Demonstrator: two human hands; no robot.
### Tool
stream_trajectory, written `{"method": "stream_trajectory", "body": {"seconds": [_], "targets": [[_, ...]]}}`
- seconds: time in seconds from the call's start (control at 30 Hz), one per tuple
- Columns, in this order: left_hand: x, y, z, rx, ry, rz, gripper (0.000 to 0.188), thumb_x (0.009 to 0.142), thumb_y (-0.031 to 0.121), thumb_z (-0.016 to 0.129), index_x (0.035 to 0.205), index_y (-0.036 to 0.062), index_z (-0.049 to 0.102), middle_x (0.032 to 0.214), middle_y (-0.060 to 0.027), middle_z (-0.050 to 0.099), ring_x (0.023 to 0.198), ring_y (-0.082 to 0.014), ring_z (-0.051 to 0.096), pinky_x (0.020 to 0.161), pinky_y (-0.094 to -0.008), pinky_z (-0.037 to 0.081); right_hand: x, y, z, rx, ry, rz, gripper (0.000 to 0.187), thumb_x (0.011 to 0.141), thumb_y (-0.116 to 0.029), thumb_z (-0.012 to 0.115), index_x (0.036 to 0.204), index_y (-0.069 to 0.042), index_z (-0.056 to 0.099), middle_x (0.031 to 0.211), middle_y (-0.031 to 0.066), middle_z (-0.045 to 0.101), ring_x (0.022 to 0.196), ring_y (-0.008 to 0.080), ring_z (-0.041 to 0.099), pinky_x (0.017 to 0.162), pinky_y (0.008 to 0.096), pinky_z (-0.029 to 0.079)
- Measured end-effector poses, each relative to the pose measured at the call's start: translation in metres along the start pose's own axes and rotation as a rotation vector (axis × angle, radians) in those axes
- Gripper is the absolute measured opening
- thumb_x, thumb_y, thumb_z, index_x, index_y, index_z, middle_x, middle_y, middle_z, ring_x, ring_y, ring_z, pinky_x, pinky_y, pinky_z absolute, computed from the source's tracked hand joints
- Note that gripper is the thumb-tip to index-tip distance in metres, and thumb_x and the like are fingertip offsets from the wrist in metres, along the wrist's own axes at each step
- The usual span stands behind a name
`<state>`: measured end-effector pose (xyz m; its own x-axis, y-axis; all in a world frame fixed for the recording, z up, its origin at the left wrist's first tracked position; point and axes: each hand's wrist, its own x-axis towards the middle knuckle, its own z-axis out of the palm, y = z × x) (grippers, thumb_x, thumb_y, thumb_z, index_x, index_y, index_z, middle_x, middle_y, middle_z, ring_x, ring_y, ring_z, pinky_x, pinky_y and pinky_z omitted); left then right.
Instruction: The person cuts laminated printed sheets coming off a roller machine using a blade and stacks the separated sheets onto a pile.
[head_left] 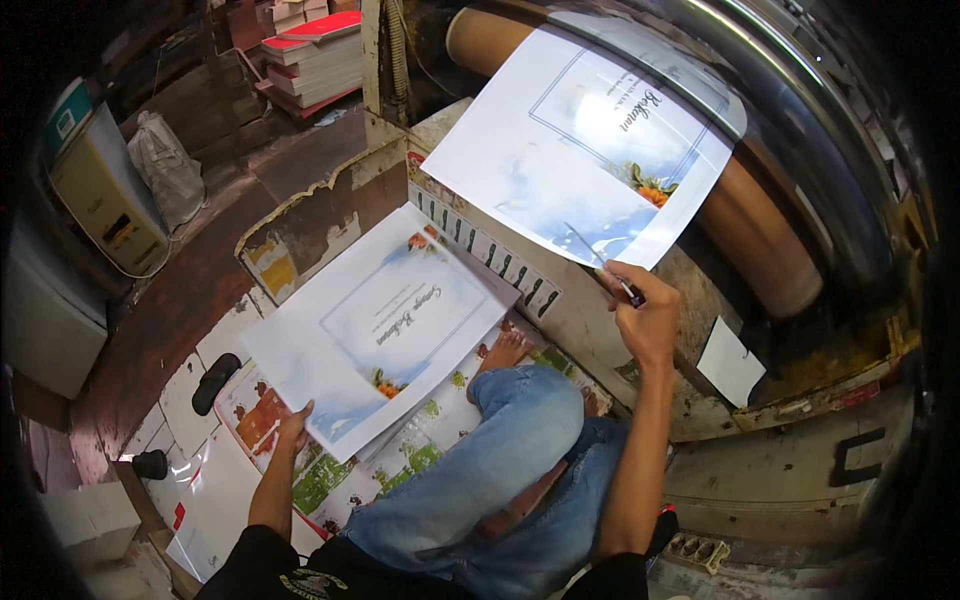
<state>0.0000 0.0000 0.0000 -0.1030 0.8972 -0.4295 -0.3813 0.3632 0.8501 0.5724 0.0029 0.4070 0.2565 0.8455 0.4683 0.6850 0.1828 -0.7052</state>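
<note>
My left hand [293,427] grips the near corner of a stack of printed sheets [390,315], thumb on top; the sheets bear a blue watercolour design with orange flowers. In my right hand [643,305] is a slim pointed blade with a dark handle [632,292]; whether it is a knife or scissors I cannot tell. The blade tip lies over the near edge of a glossy printed sheet [590,130] of the same design. That sheet hangs out from between the rollers of a machine, its far end curving up against a shiny metal roller [790,60].
A brown roller [765,235] runs below the metal one. A worn wooden panel [325,215] stands behind the stack. My bent legs in jeans [490,450] are below. A white paper piece [730,360] lies at right. Red-covered stacks [315,60] and a white sack [165,165] stand further back.
</note>
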Motion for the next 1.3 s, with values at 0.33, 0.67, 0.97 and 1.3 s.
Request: {"method": "stream_trajectory", "body": {"seconds": [0.33,0.67,0.97,1.3], "targets": [[-0.019,0.01,0.091,1.071,0.398,0.428,0.104,0.05,0.03,0.093,0.132,-0.0059,0.041,0.132,-0.0257,0.052,0.114,-0.038,0.056,0.094,-0.0519,0.044,-0.021,-0.02,-0.004,-0.037,-0.051,-0.155,0.037,0.069,0.014,0.06,0.1,-0.002,0.073,0.091,0.0138,0.073,0.076,0.015,0.07,0.068,0.0256,0.053],[-0.06,-0.06,0.16,1.828,0.197,0.128,0.096,0.062,0.015,0.085,0.14,-0.0068,0.034,0.139,-0.0246,0.046,0.126,-0.0367,0.047,0.106,-0.0479,0.038,-0.034,-0.008,0.008,0.065,-0.351,-0.073,0.019,0.072,-0.006,0.073,0.09,-0.005,0.076,0.084,0.0142,0.073,0.072,0.0202,0.069,0.067,0.0305,0.054],[-0.068,0.068,0.336,-0.378,-0.704,0.093,0.07,0.093,0.036,0.058,0.144,-0.004,0.03,0.142,-0.0202,0.041,0.132,-0.0312,0.04,0.113,-0.0466,0.03,-0.036,-0.022,-0.04,0.256,-0.56,-0.145,0.014,0.07,-0.013,0.076,0.083,-0.006,0.077,0.071,0.0129,0.07,0.056,0.019,0.063,0.054,0.0299,0.047],[-0.133,0.158,0.369,-0.112,-0.356,0.137,0.057,0.089,-0.004,0.061,0.138,-0.0026,0.032,0.124,-0.0175,0.054,0.11,-0.02,0.06,0.089,-0.03,0.056,-0.029,-0.032,-0.037,0.623,-0.851,0.367,0.037,0.086,-0.021,0.072,0.114,0.001,0.064,0.069,0.0076,0.067,0.046,0.0071,0.057,0.039,0.0213,0.042]]}}
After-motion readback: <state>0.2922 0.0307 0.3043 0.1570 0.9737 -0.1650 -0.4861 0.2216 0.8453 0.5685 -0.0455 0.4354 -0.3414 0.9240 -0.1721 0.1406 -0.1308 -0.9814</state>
